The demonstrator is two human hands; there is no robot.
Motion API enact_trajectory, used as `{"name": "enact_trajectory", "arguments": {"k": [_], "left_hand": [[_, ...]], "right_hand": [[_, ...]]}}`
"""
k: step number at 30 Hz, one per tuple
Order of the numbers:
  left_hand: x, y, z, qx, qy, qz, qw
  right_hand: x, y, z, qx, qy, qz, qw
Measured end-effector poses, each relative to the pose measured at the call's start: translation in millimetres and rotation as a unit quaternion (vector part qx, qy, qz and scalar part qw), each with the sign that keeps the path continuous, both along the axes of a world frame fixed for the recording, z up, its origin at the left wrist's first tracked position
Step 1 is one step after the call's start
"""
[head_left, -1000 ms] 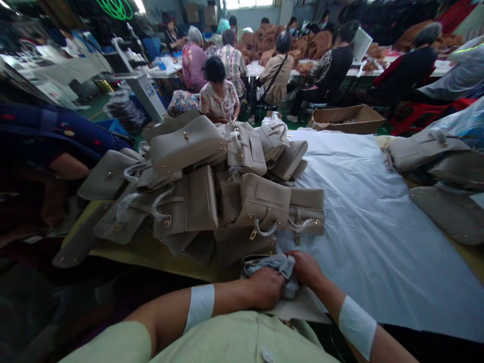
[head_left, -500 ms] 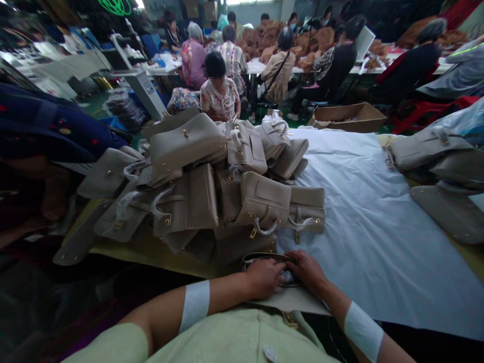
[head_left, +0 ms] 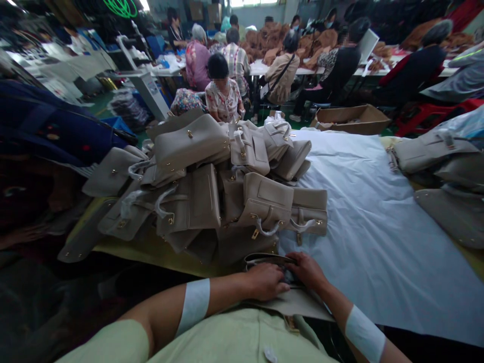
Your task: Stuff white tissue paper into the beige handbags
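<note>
A beige handbag (head_left: 293,301) lies at the table's near edge against my body, its dark-lined mouth facing up. My left hand (head_left: 266,281) is over the mouth from the left, fingers bent down at the opening and thumb stretched along the near side. From the right, my right hand (head_left: 308,269) grips the bag's rim, with its fingers bent over the edge. Something greyish shows inside between the hands, too dim to make out. My fingertips are partly hidden in the bag. A gold clasp (head_left: 291,323) hangs at the near side, by my shirt.
A heap of beige handbags (head_left: 192,201) with wrapped handles covers the table's left half. White sheeting (head_left: 363,217) spreads on the right, with more beige bags (head_left: 434,151) at the far right edge. Beyond are a cardboard box (head_left: 350,121) and several seated people.
My left thumb has moved out from the fingers, down along the bag's near side. The right hand keeps its place at the rim. The view has shifted slightly.
</note>
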State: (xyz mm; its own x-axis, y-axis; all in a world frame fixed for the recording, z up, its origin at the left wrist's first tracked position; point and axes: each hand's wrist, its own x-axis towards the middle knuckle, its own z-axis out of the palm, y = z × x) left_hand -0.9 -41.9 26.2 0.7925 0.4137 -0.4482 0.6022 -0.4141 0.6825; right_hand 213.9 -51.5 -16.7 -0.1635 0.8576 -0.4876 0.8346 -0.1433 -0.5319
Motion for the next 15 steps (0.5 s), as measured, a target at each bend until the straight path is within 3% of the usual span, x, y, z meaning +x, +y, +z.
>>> {"name": "enact_trajectory", "arguments": {"k": [2,5,8,12,15], "left_hand": [[3,-1,-1.5,0.005,-0.003,0.008,1.0],[16,-2,-7.2,-0.039,0.025,-0.056,0.997],[20,-1,-10.4,-0.042,0.003,-0.074,0.996],[-8,-1,-4.1,0.005,0.008,-0.025,1.0],[-37,-2,1.7,0.073,0.026,-0.045,0.996]], "right_hand": [[0,0,-1.7,-0.007,0.017,-0.005,1.0],[1,1,-4.3,-0.02,0.056,-0.011,0.998],[3,-1,-6.2,-0.021,0.071,-0.014,0.997],[4,-7,-1.5,-0.014,-0.006,0.02,1.0],[1,-13,7.3,-0.029,-0.07,0.072,0.995]]}}
